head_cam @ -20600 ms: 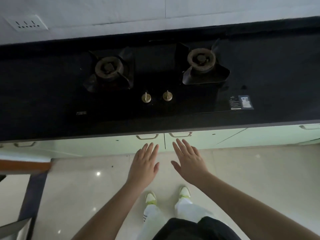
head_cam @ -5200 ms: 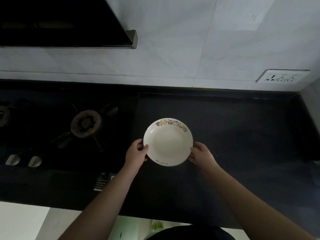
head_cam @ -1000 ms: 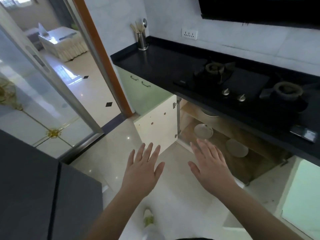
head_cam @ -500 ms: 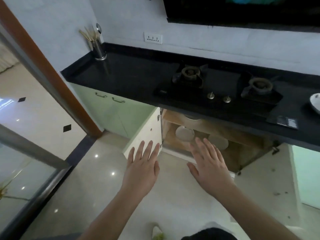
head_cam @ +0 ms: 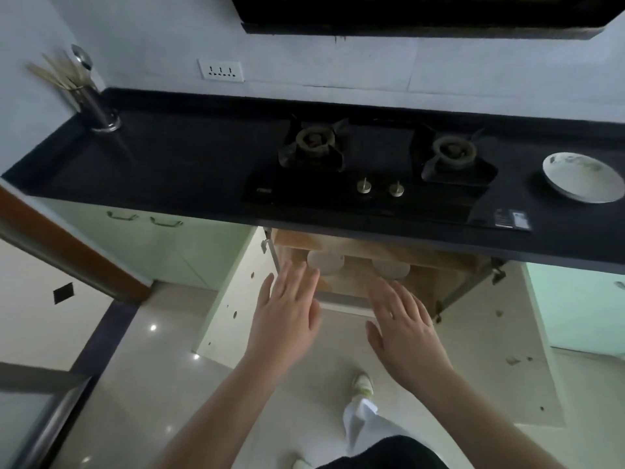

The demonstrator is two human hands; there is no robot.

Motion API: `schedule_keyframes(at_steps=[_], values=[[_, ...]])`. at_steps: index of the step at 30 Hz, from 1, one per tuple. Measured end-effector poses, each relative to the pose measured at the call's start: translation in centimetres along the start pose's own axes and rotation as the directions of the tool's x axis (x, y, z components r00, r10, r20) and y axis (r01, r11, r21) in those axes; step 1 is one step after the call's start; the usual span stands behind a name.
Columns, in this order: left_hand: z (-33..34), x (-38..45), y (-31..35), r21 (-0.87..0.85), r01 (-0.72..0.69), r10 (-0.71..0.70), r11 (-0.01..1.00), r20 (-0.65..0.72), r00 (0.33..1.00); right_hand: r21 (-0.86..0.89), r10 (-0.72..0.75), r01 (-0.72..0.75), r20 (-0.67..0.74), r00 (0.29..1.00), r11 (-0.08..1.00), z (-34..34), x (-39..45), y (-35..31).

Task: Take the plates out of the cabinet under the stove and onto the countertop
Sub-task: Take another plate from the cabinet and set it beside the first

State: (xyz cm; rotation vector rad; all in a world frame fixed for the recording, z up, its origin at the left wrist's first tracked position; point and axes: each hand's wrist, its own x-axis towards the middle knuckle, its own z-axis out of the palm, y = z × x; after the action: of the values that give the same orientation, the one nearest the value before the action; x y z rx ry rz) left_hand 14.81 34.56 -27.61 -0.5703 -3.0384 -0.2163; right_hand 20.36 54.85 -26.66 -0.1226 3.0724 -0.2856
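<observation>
One white plate (head_cam: 582,177) with a faintly patterned rim lies flat on the bench (head_cam: 189,164) by its right edge. Two pale round plates (head_cam: 325,262) sit on the wooden shelf of the open cabinet (head_cam: 439,279) under the stove (head_cam: 368,164). Since half a second ago both hands have come nearer the opening. The left hand (head_cam: 287,316) and right hand (head_cam: 402,326) hover with fingers spread, holding nothing.

A glossy white plate (head_cam: 582,177) is sitting at three o'clock on the matt black countertop (head_cam: 176,164), the shiny metal holder (head_cam: 96,108) at ten, above a bare-wood cabinet (head_cam: 436,269) and polished floor tiles (head_cam: 159,363).
</observation>
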Motion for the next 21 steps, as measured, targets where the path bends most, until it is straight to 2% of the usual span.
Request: schedule_keyframes(at_steps=[8, 13, 16, 21], values=[[4.9, 6.4, -1.0, 0.078, 0.066, -0.078, 0.995, 0.154, 0.985, 0.001, -0.115, 0.116, 0.123, 0.986, 0.993, 3.6, 8.2, 2.9], [9.4, 8.8, -3.2, 0.075, 0.076, -0.089, 0.994, 0.193, 0.977, -0.017, -0.109, 0.114, 0.17, 0.979, 0.993, 8.1, 13.2, 3.6], [12.9, 10.3, -4.7, 0.074, 0.072, -0.086, 0.995, 0.215, 0.973, -0.04, -0.081, 0.089, 0.164, 0.983, 0.995, 11.2, 15.3, 3.1], [20.2, 13.8, -6.5, 0.063, 0.042, -0.054, 0.997, 0.213, 0.976, -0.04, -0.022, 0.025, 0.074, 0.997, 0.999, 17.7, 18.6, 4.5]])
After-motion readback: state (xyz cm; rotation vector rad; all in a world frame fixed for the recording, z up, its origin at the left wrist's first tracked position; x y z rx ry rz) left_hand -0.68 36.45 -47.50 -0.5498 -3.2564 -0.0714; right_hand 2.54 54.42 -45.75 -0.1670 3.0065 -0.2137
